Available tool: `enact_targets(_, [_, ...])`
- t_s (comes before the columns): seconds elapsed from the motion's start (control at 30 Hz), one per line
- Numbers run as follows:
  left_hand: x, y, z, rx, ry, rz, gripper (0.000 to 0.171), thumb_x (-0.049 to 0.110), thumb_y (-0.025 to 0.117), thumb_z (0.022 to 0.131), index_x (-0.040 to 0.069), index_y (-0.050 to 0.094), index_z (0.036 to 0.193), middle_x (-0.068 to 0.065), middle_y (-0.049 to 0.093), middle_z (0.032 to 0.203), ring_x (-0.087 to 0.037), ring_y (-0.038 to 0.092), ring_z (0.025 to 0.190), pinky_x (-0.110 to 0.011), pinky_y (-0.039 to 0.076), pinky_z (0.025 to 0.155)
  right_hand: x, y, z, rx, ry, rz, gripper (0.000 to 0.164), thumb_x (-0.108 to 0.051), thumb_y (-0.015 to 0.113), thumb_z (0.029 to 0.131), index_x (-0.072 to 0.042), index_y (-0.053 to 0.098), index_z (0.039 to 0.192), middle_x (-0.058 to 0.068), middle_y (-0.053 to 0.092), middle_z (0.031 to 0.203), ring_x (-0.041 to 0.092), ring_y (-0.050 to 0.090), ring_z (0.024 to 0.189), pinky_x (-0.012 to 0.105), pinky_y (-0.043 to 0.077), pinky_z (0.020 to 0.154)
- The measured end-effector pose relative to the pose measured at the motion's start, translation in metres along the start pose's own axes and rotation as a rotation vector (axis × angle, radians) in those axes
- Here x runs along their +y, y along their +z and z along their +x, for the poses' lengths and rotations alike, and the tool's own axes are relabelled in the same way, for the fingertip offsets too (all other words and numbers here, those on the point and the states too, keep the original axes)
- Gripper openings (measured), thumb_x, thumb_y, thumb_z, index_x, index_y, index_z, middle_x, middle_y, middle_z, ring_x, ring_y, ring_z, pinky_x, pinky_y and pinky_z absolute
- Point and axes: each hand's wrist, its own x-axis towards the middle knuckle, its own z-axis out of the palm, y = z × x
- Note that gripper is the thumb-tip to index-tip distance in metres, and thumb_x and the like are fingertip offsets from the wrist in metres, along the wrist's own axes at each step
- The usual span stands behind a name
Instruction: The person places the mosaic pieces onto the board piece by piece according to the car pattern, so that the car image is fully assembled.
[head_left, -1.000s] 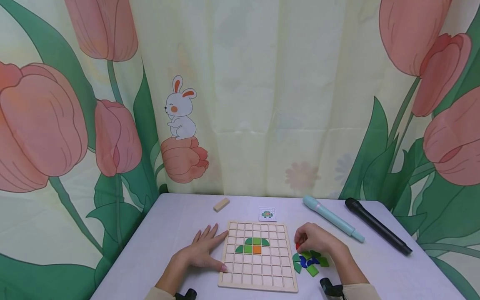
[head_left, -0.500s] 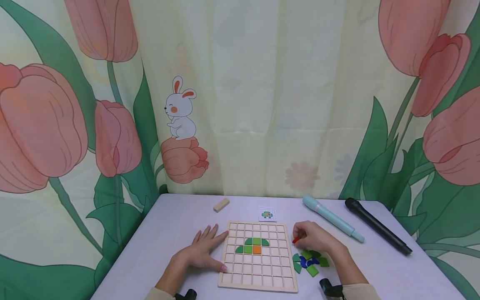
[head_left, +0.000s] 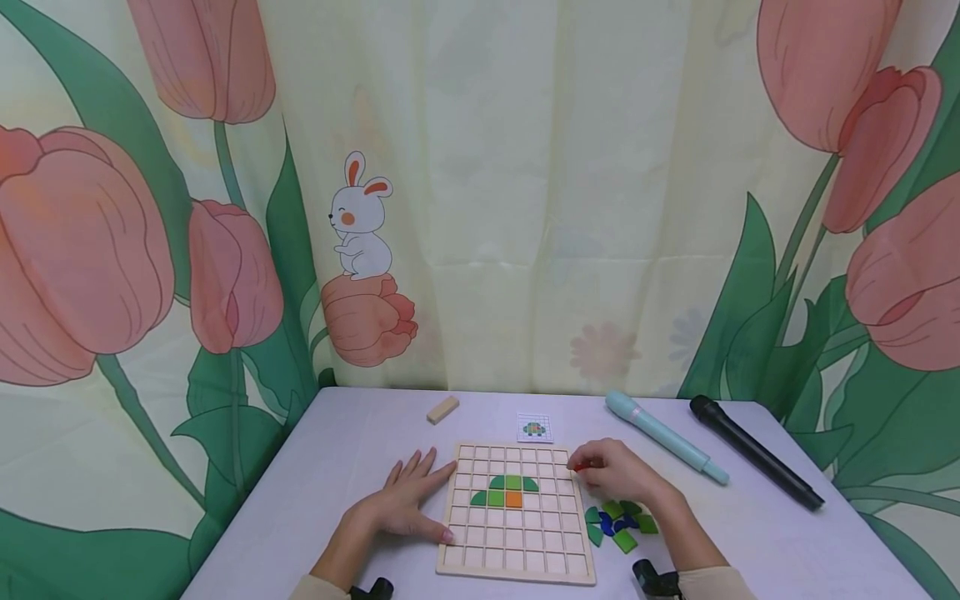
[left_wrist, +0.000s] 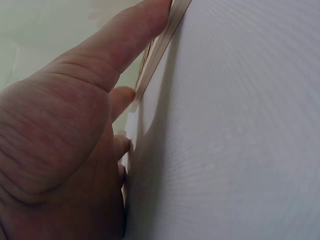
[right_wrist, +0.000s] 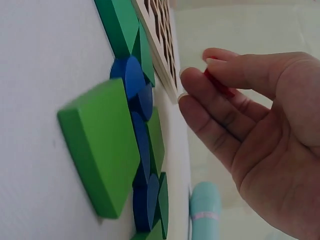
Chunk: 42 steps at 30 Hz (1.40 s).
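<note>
A wooden grid board (head_left: 517, 550) lies on the table with green pieces (head_left: 513, 482) and one orange square (head_left: 513, 499) set in its cells. My left hand (head_left: 401, 500) is spread at the board's left side, thumb and index fingertip on the frame; in the left wrist view the thumb (left_wrist: 135, 32) meets the wooden edge. Over the board's upper right edge, my right hand (head_left: 618, 471) pinches a small red piece (right_wrist: 218, 84) between thumb and fingers, which partly hide its shape. Loose green and blue pieces (head_left: 625, 542) lie just below that hand, right of the board.
Behind the board lies a small card (head_left: 535, 428) with a gridded green picture. A wooden block (head_left: 442, 410) is at the back left. A light blue microphone-shaped stick (head_left: 667, 437) and a black microphone (head_left: 757, 452) lie at the right. A tulip-print curtain (head_left: 495, 208) hangs behind the table.
My right hand has lifted the red piece from beside the loose pieces and carried it up and left to the board's right edge. My left hand has stayed put.
</note>
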Motion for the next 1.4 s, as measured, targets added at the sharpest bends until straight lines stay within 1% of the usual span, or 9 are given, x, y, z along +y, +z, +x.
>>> enact_targets(0.13, [0.0, 0.001, 0.0, -0.002, -0.004, -0.007, 0.117, 0.077, 0.083, 0.066, 0.032, 0.035, 0.163, -0.016, 0.013, 0.175, -0.042, 0.003, 0.162, -0.07, 0.001, 0.126, -0.005, 0.005, 0.003, 0.021, -0.025, -0.001, 0.013, -0.007, 0.068, 0.099, -0.013, 0.076, 0.107, 0.0, 0.068, 0.097, 0.018, 0.061, 0.083, 0.023, 0.054, 0.068])
enact_targets(0.33, [-0.001, 0.001, 0.0, -0.006, -0.005, -0.009, 0.117, 0.076, 0.083, 0.066, 0.032, 0.035, 0.163, -0.017, 0.013, 0.175, -0.042, 0.003, 0.162, -0.07, 0.001, 0.126, -0.012, 0.011, 0.006, 0.077, -0.05, 0.0, 0.007, -0.011, 0.074, 0.096, -0.014, 0.075, 0.102, -0.003, 0.069, 0.092, 0.016, 0.059, 0.083, 0.022, 0.053, 0.071])
enact_targets(0.47, [0.0, 0.0, 0.0, -0.01, -0.002, -0.008, 0.117, 0.076, 0.083, 0.067, 0.032, 0.035, 0.163, -0.017, 0.013, 0.175, -0.042, 0.002, 0.162, -0.071, 0.001, 0.126, -0.014, 0.014, 0.005, 0.132, -0.053, -0.025, 0.009, -0.013, 0.078, 0.093, -0.016, 0.078, 0.102, -0.006, 0.069, 0.089, 0.015, 0.057, 0.083, 0.022, 0.05, 0.069])
enact_targets(0.57, [0.0, 0.0, -0.001, -0.011, 0.001, -0.007, 0.116, 0.076, 0.083, 0.067, 0.031, 0.034, 0.163, -0.017, 0.013, 0.175, -0.043, 0.002, 0.162, -0.071, 0.001, 0.126, -0.017, 0.016, 0.006, 0.154, -0.058, -0.023, 0.013, -0.014, 0.079, 0.092, -0.014, 0.08, 0.105, -0.007, 0.072, 0.091, 0.015, 0.058, 0.083, 0.02, 0.051, 0.069])
enact_targets(0.67, [0.0, 0.0, -0.002, -0.011, 0.005, -0.013, 0.116, 0.075, 0.083, 0.067, 0.031, 0.034, 0.164, -0.017, 0.012, 0.175, -0.042, 0.002, 0.162, -0.071, 0.001, 0.126, -0.021, 0.018, 0.008, 0.139, -0.07, 0.013, 0.016, -0.011, 0.077, 0.094, -0.011, 0.08, 0.109, -0.006, 0.075, 0.094, 0.016, 0.061, 0.084, 0.019, 0.054, 0.072])
enact_targets(0.73, [0.0, 0.0, -0.002, -0.009, 0.007, -0.015, 0.117, 0.076, 0.083, 0.067, 0.031, 0.034, 0.164, -0.017, 0.012, 0.175, -0.042, 0.002, 0.162, -0.07, 0.001, 0.126, -0.024, 0.021, 0.008, 0.118, -0.074, 0.031, 0.017, -0.009, 0.075, 0.095, -0.01, 0.079, 0.111, -0.005, 0.076, 0.096, 0.016, 0.064, 0.086, 0.021, 0.057, 0.077])
enact_targets(0.87, [-0.001, 0.001, -0.001, -0.006, 0.009, -0.015, 0.117, 0.077, 0.082, 0.067, 0.032, 0.034, 0.164, -0.017, 0.012, 0.175, -0.042, 0.002, 0.162, -0.07, 0.001, 0.126, -0.029, 0.025, 0.009, 0.072, -0.084, 0.044, 0.018, -0.006, 0.073, 0.096, -0.01, 0.079, 0.112, -0.004, 0.077, 0.098, 0.016, 0.065, 0.088, 0.021, 0.057, 0.079])
enact_targets(1.13, [-0.001, 0.0, 0.0, 0.0, 0.017, -0.006, 0.118, 0.078, 0.081, 0.066, 0.031, 0.034, 0.164, -0.017, 0.013, 0.175, -0.042, 0.002, 0.162, -0.07, 0.001, 0.126, -0.033, 0.033, 0.011, 0.021, -0.136, 0.036, 0.017, -0.006, 0.074, 0.095, -0.008, 0.079, 0.112, -0.005, 0.078, 0.098, 0.012, 0.066, 0.084, 0.019, 0.056, 0.076])
enact_targets(1.4, [-0.002, 0.0, 0.0, -0.001, 0.016, -0.003, 0.117, 0.076, 0.082, 0.067, 0.032, 0.034, 0.163, -0.018, 0.013, 0.175, -0.043, 0.002, 0.162, -0.071, 0.001, 0.126, -0.037, 0.041, 0.011, -0.045, -0.19, 0.021, 0.015, -0.007, 0.075, 0.094, -0.011, 0.081, 0.107, -0.005, 0.076, 0.097, 0.009, 0.062, 0.083, 0.021, 0.054, 0.076])
